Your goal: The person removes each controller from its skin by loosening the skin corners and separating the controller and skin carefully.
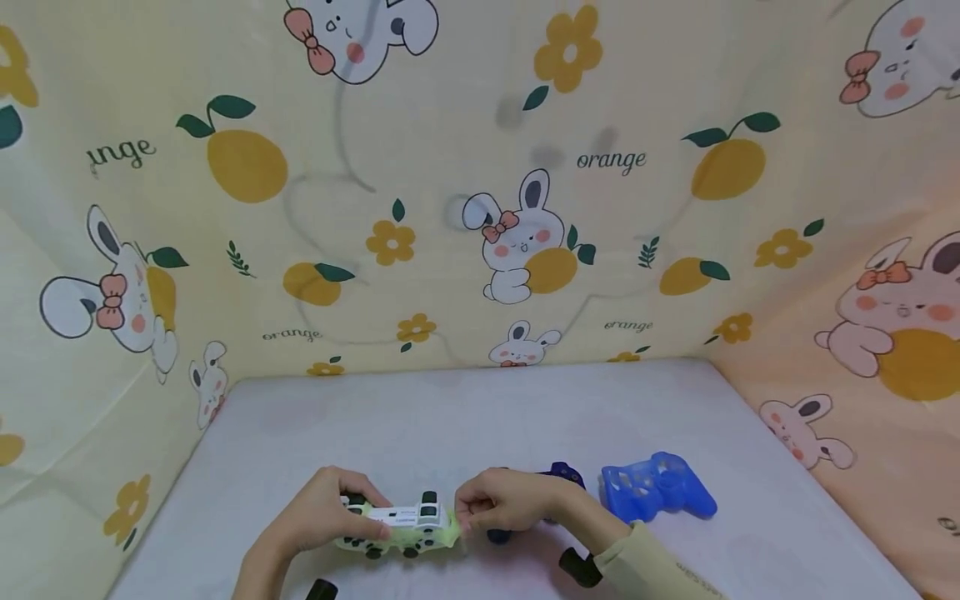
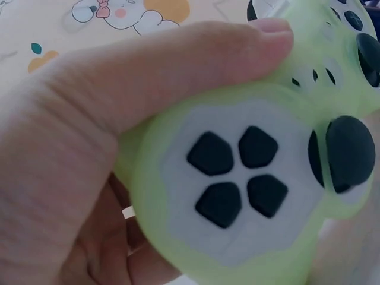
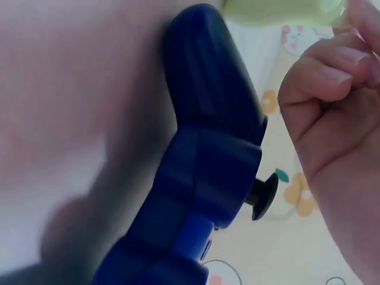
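Green silicone is sheathing the white controller (image 1: 401, 527) that the left hand (image 1: 322, 512) is gripping. The right hand (image 1: 498, 504) is pinching the skin's right edge. A dark blue controller (image 1: 558, 479) is lying just behind.

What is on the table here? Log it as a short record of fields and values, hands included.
left hand: the left hand grips the left end of the white game controller
controller cover: a light green silicone skin sits around the white game controller
right hand: the right hand pinches the skin's right edge
behind right hand: a dark blue controller, partly hidden in the head view
to the right: an empty blue silicone skin lies on the white table
surround: cloth printed with rabbits and oranges
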Available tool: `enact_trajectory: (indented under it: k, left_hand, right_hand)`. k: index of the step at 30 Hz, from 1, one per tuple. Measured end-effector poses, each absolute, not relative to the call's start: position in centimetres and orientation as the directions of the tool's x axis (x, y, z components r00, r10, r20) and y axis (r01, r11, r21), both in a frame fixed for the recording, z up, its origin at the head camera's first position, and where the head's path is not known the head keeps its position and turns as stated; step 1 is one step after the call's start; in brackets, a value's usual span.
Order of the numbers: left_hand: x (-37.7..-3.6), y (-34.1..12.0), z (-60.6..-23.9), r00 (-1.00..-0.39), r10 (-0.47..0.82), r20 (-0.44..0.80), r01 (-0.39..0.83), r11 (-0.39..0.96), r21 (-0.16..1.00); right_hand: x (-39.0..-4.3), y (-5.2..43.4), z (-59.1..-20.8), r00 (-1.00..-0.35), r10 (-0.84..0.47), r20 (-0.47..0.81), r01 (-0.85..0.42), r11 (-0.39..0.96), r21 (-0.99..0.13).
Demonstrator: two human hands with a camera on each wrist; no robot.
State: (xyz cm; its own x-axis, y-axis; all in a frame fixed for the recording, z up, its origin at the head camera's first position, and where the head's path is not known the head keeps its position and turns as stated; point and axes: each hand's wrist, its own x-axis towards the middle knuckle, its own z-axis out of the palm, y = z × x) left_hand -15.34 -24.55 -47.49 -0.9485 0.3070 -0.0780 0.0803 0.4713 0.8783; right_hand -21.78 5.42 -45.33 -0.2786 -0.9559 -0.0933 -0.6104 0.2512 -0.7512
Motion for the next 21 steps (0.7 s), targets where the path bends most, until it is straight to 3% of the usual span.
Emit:
enact_trajectory:
  k: [4,9,15,21]
  left_hand:
    - [-15.4,-24.5,-47.6,-0.948,0.309,-0.08,0.082,0.477,0.875]
    - [-15.4,-24.6,-47.4,-0.948,0.309,-0.08,0.081,0.477,0.875]
    - [-15.4,-24.5,-47.2,-0.944,0.318,-0.087,0.082,0.48,0.873]
    - [-15.5,-24.5,-47.2,-0.937,0.338,-0.088,0.088,0.474,0.876]
  right_hand:
    - [-21.4,5.8,-45.7,-0.346,-0.938,-0.026,-0.582,0.237,-0.778]
    - [-20.8,6.2,-45.4,-0.559,-0.827,0.07,-0.415,0.206,-0.886]
    - [-19.4,5.5,-45.8,-0.781,-0.619,0.087,-0.293,0.239,-0.925]
    - [-17.2,3.8,-45.9,-0.877,-0.48,0.02,-0.148,0.23,-0.962]
